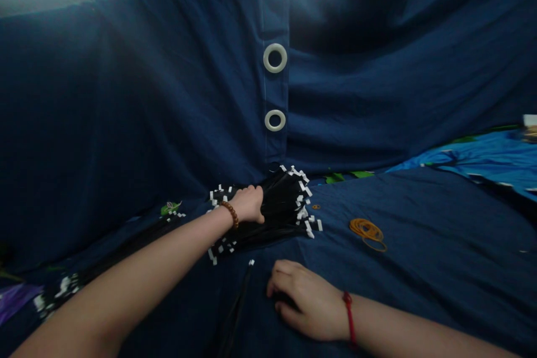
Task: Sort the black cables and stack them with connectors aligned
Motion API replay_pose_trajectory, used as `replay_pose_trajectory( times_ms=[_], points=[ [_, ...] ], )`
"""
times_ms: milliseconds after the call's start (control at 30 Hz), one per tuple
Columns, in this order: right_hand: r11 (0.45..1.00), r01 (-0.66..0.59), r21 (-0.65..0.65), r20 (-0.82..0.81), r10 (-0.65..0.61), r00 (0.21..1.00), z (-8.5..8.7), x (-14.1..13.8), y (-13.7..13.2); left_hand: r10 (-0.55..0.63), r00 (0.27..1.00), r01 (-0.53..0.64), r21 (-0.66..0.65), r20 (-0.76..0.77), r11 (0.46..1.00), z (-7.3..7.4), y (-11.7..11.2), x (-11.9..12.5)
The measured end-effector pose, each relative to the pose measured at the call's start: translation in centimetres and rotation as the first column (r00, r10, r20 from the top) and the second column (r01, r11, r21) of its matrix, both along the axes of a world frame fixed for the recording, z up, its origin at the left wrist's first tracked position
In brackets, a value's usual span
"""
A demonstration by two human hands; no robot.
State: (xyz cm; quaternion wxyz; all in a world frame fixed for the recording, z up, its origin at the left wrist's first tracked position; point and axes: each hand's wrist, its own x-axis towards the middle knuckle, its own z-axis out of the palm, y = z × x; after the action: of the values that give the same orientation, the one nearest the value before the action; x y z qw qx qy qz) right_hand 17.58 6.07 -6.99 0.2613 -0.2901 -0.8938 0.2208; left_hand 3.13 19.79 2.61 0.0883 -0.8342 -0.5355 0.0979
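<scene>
My left hand (249, 203), with a brown bead bracelet at the wrist, reaches forward and is closed around a thick bundle of black strands with white tips (285, 201) lying on the dark blue cloth (419, 257). Near me, my right hand (304, 297), with a red string at the wrist, rests knuckles up on the cloth with fingers curled. It lies over the end of a thin black strand (240, 296) whose white tip points away from me. What sits under its fingers is hidden.
A small pile of orange rubber bands (367, 232) lies to the right of the bundle. A blue curtain with white eyelet rings (274, 58) hangs behind. More white-tipped strands (59, 288) lie at the left. A light blue patterned sheet (486, 159) shows at right.
</scene>
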Motion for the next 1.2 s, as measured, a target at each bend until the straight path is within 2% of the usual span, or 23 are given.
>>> replay_pose_trajectory(
  times_ms=[233, 367, 500, 633, 833, 900, 933, 1000, 1067, 1100, 1133, 1200],
  points=[
    [1.0, -0.001, 0.005, -0.006, 0.001, 1.0, -0.3, 0.0, 0.0, 0.007, 0.999, -0.01, 0.064, 0.043, 0.998, -1.7, -0.5, -0.4],
    [1.0, 0.002, 0.01, -0.007, -0.002, 1.0, -0.3, -0.1, 0.1, -0.014, 0.998, 0.011, 0.036, 0.068, 0.999, -1.5, -0.1, -0.7],
    [0.999, 0.01, 0.033, -0.001, -0.01, 1.0, -0.3, -0.1, 0.1, -0.043, 0.996, 0.041, 0.028, 0.083, 0.999, -0.1, -0.3, -0.8],
    [0.998, 0.014, 0.059, 0.005, -0.014, 1.0, -0.5, -0.1, 0.2, -0.087, 0.992, 0.08, 0.074, 0.091, 0.994, 1.7, -1.5, -1.3],
    [0.996, 0.008, 0.093, -0.003, -0.007, 1.0, -0.6, 0.1, 0.1, -0.138, 0.985, 0.126, 0.112, 0.107, 0.986, 5.2, -2.9, -1.8],
    [0.992, 0.002, 0.13, -0.008, -0.001, 1.0, -0.4, 0.2, -0.1, -0.145, 0.984, 0.132, 0.126, 0.103, 0.983, 5.6, -3.4, -1.7],
    [0.988, -0.007, 0.157, -0.008, 0.008, 1.0, -0.2, 0.1, -0.3, -0.149, 0.984, 0.136, 0.129, 0.095, 0.982, 5.4, -3.8, -1.6],
    [0.97, -0.054, 0.235, 0.011, 0.052, 0.999, 0.5, 0.0, -1.0, -0.166, 0.983, 0.157, 0.123, 0.071, 0.98, 4.0, -5.1, -1.4],
    [0.915, -0.116, 0.386, 0.047, 0.107, 0.993, 1.8, -0.2, -2.2, -0.211, 0.977, 0.207, 0.094, 0.039, 0.974, 1.7, -6.7, -1.2],
    [0.869, -0.133, 0.477, 0.059, 0.119, 0.991, 2.6, -0.3, -2.8, -0.244, 0.969, 0.241, 0.077, 0.025, 0.967, 0.4, -7.5, -1.1],
    [0.825, -0.12, 0.552, 0.055, 0.108, 0.993, 3.5, -0.4, -3.5, -0.272, 0.962, 0.271, 0.063, 0.012, 0.961, -0.8, -8.3, -1.0],
    [0.807, -0.038, 0.589, 0.016, 0.035, 0.999, 5.3, -0.4, -4.6, -0.296, 0.955, 0.295, 0.08, 0.01, 0.952, -2.8, -9.3, -1.1]
  ],
)
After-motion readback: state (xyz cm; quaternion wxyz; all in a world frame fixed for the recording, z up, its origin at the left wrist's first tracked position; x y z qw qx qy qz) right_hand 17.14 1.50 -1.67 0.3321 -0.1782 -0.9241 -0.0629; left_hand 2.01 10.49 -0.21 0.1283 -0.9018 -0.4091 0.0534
